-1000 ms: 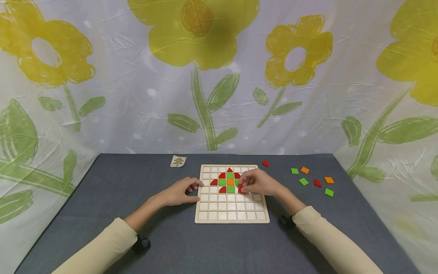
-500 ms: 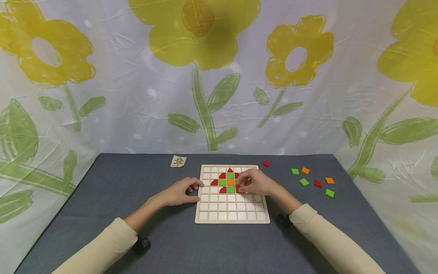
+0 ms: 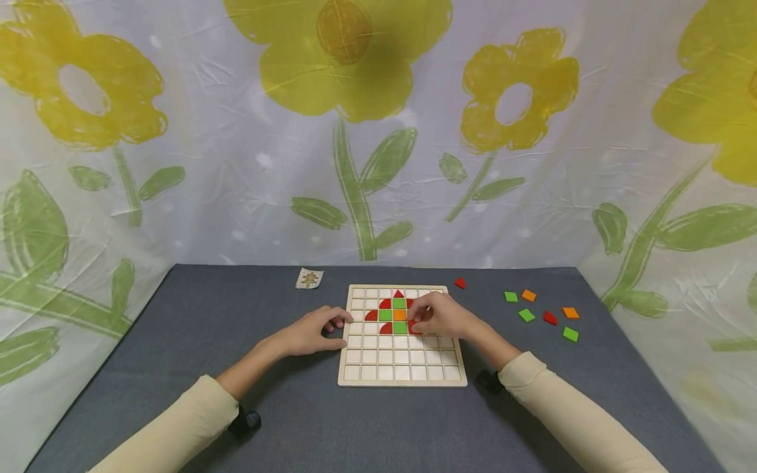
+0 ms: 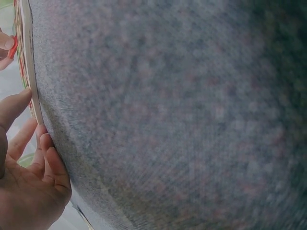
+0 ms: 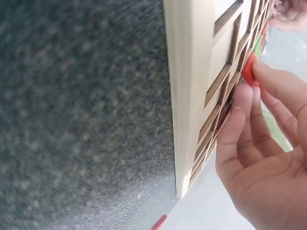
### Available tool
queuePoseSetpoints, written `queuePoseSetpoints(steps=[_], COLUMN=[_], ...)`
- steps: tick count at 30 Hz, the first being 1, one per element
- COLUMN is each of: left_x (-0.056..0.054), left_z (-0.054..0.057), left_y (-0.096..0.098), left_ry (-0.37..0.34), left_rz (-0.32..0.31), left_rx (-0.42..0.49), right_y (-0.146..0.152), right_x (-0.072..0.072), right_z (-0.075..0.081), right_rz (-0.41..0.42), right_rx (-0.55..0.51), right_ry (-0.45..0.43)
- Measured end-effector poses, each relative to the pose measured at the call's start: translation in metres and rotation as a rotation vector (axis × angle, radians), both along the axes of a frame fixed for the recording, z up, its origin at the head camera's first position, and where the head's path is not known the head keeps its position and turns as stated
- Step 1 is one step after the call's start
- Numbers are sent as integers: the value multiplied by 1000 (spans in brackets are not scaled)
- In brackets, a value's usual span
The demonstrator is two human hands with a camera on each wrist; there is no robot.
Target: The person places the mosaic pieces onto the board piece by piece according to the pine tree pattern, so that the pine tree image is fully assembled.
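A square wooden grid board (image 3: 402, 374) lies on the table in the head view. My left hand (image 3: 315, 330) touches its left edge with thumb and fingertips, fingers relaxed. Over the right part of the coloured pattern, my right hand (image 3: 442, 315) pinches a small red tile (image 5: 248, 69) between thumb and fingers, right at a grid cell. On the board, an orange square (image 3: 399, 315) sits amid green squares (image 3: 400, 328), with red curved tiles (image 3: 386, 328) at the left and a red triangle (image 3: 399, 293) on top. The right hand hides some tiles on the pattern's right side.
Loose tiles lie to the right on the dark tablecloth (image 3: 284, 420): a red one (image 3: 460, 283) behind the board, another red tile (image 3: 550, 318), green squares (image 3: 526, 315) and orange squares (image 3: 570, 313). A small patterned card (image 3: 309, 278) lies at the back left.
My right hand has shifted slightly left with the red tile, bringing it in beside the green square, and then stays there. The left hand keeps its place at the board's edge.
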State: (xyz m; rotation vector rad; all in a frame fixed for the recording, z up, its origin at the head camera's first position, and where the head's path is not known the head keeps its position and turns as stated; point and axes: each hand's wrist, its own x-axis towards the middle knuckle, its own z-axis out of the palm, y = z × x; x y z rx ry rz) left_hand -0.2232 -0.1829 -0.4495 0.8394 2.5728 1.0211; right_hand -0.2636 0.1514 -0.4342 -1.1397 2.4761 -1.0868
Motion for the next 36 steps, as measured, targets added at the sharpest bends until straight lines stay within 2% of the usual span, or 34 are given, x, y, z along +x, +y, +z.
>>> queuePoseSetpoints(steps=[15,36], left_x=[-3,-2], left_z=[-6,-3], left_y=[-3,-1], left_ry=[22,18], left_rz=[-18,-12], left_rx=[7,0], right_y=[-2,0], right_x=[1,0], right_z=[-2,-1], right_rz=[-37,-19], right_rx=[29,30], right_ry=[5,4])
